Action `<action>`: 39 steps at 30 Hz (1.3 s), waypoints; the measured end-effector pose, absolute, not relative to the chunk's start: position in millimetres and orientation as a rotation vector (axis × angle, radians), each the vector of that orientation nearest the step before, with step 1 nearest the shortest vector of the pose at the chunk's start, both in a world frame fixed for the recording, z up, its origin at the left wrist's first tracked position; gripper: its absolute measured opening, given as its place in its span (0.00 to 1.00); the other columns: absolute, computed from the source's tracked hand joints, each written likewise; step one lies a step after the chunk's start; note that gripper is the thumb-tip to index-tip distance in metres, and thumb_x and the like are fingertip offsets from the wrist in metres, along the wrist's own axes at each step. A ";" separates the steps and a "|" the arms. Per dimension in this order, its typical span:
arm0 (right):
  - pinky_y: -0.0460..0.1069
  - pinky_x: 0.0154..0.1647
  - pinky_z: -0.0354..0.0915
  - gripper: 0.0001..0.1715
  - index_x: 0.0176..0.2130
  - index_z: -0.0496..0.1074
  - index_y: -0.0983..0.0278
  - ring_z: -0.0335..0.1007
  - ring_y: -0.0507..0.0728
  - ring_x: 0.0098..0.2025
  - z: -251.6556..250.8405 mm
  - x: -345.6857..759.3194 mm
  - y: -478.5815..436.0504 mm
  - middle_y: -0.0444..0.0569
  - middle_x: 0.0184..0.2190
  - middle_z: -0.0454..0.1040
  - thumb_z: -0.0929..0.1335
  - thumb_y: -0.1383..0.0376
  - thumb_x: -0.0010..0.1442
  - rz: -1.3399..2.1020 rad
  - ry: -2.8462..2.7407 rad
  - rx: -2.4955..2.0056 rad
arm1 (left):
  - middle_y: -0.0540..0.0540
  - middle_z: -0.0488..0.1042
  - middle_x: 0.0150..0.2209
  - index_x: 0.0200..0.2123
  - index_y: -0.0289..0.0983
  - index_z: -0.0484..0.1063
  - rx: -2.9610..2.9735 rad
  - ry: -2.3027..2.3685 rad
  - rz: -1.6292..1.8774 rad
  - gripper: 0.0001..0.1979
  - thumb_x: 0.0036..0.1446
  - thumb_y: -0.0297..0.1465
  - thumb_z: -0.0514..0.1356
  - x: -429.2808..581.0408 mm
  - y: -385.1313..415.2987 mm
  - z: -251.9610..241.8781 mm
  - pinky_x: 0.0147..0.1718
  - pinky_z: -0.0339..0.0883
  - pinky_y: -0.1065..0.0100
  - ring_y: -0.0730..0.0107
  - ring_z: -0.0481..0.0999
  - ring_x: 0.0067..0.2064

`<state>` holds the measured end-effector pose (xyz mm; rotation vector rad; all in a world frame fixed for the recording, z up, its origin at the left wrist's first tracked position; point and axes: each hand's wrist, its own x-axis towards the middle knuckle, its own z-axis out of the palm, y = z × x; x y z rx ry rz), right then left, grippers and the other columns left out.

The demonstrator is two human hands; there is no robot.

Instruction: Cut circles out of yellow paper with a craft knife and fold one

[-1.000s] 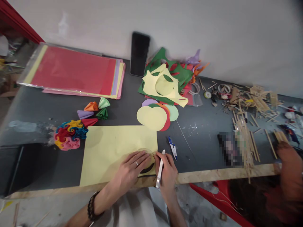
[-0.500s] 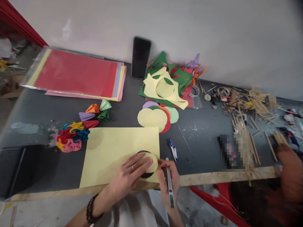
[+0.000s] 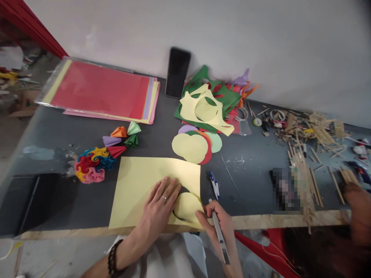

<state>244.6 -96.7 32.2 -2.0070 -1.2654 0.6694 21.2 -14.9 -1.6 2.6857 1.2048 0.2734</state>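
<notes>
A pale yellow paper sheet (image 3: pixel 136 193) lies at the table's front edge, with a round hole cut near its right side. My left hand (image 3: pixel 159 202) rests flat on the sheet left of the hole, fingers stretched out. In my right hand (image 3: pixel 218 220) is a slim silver craft knife (image 3: pixel 220 239), its handle slanting back toward me. The thumb and fingers of that hand also touch the right edge of a yellow paper disc (image 3: pixel 188 207). This disc sits tilted over the hole, and dark table shows around its rim.
Behind the sheet lie several coloured paper discs (image 3: pixel 189 147) and cut-out scraps (image 3: pixel 214 123). A phone (image 3: pixel 177 72) leans on the wall beside stacked coloured paper (image 3: pixel 101 90). Folded paper pieces (image 3: pixel 92 164) sit left, a pen (image 3: pixel 213 185) right. Another person's hand (image 3: pixel 355 197) is by wooden sticks (image 3: pixel 315 185).
My left hand has slid left off the disc onto the sheet. The disc has lifted and shifted in its hole, with my right hand at its edge, moved slightly right.
</notes>
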 end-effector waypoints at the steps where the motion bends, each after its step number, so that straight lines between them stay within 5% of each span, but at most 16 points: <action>1: 0.47 0.18 0.63 0.20 0.26 0.64 0.56 0.65 0.52 0.17 36.4 248.8 -95.9 0.37 0.19 0.70 0.76 0.53 0.55 0.774 -1.266 -1.996 | 0.51 0.60 0.75 0.75 0.44 0.55 2.692 1.205 0.269 0.33 0.69 0.30 0.57 21.7 -16.3 -1.0 0.70 0.67 0.51 0.54 0.58 0.77; 7: 0.51 0.20 0.68 0.19 0.26 0.64 0.54 0.75 0.57 0.22 54.7 256.4 -81.3 0.45 0.23 0.78 0.76 0.55 0.56 0.849 -1.105 -1.927 | 0.46 0.59 0.76 0.76 0.40 0.52 2.719 1.168 0.226 0.35 0.68 0.24 0.53 19.5 -22.8 -0.7 0.72 0.65 0.53 0.57 0.55 0.77; 15: 0.47 0.24 0.63 0.23 0.27 0.63 0.58 0.64 0.49 0.22 40.4 285.9 -42.3 0.43 0.26 0.78 0.78 0.53 0.53 0.617 -0.972 -1.969 | 0.45 0.60 0.76 0.75 0.42 0.55 2.799 1.012 0.169 0.38 0.63 0.21 0.54 -3.6 -34.9 11.6 0.71 0.66 0.55 0.57 0.59 0.76; 20: 0.47 0.37 0.69 0.23 0.30 0.67 0.59 0.76 0.53 0.31 32.1 310.1 15.0 0.43 0.31 0.81 0.77 0.48 0.54 0.416 -1.081 -2.006 | 0.44 0.65 0.74 0.73 0.48 0.58 2.829 1.029 0.141 0.37 0.63 0.22 0.56 -8.1 -34.0 30.0 0.67 0.71 0.51 0.55 0.65 0.74; 24: 0.50 0.42 0.73 0.23 0.32 0.68 0.58 0.83 0.59 0.42 21.9 316.8 52.9 0.46 0.33 0.83 0.75 0.45 0.56 0.377 -1.171 -2.026 | 0.40 0.65 0.73 0.74 0.44 0.57 2.815 1.217 0.202 0.34 0.68 0.29 0.58 2.2 -30.5 24.6 0.67 0.71 0.46 0.49 0.64 0.74; 30: 0.57 0.56 0.72 0.22 0.56 0.72 0.61 0.81 0.61 0.53 17.9 298.3 48.2 0.55 0.53 0.82 0.66 0.51 0.69 0.154 -1.371 -2.044 | 0.39 0.69 0.71 0.69 0.41 0.66 2.796 1.301 0.253 0.28 0.68 0.32 0.60 7.1 -33.8 9.9 0.67 0.72 0.49 0.51 0.69 0.71; 33: 0.52 0.51 0.75 0.27 0.66 0.67 0.60 0.82 0.55 0.43 25.5 277.2 27.5 0.49 0.45 0.85 0.60 0.56 0.74 0.448 -1.360 -1.894 | 0.38 0.70 0.70 0.71 0.41 0.64 2.792 1.311 0.284 0.29 0.68 0.31 0.59 8.5 -31.2 11.1 0.67 0.72 0.51 0.51 0.68 0.72; 35: 0.49 0.42 0.74 0.24 0.62 0.74 0.60 0.77 0.52 0.32 31.5 262.1 16.8 0.45 0.33 0.82 0.61 0.57 0.74 0.620 -1.410 -1.834 | 0.36 0.66 0.73 0.73 0.40 0.59 2.785 1.351 0.277 0.32 0.69 0.31 0.59 11.9 -26.5 11.7 0.68 0.70 0.49 0.50 0.65 0.73; 39: 0.48 0.30 0.68 0.20 0.53 0.80 0.61 0.70 0.51 0.27 37.4 237.1 14.0 0.46 0.30 0.79 0.67 0.54 0.70 0.860 -1.441 -1.728 | 0.34 0.61 0.75 0.75 0.39 0.54 2.761 1.448 0.197 0.36 0.67 0.29 0.60 21.2 -18.9 5.7 0.70 0.67 0.47 0.47 0.60 0.75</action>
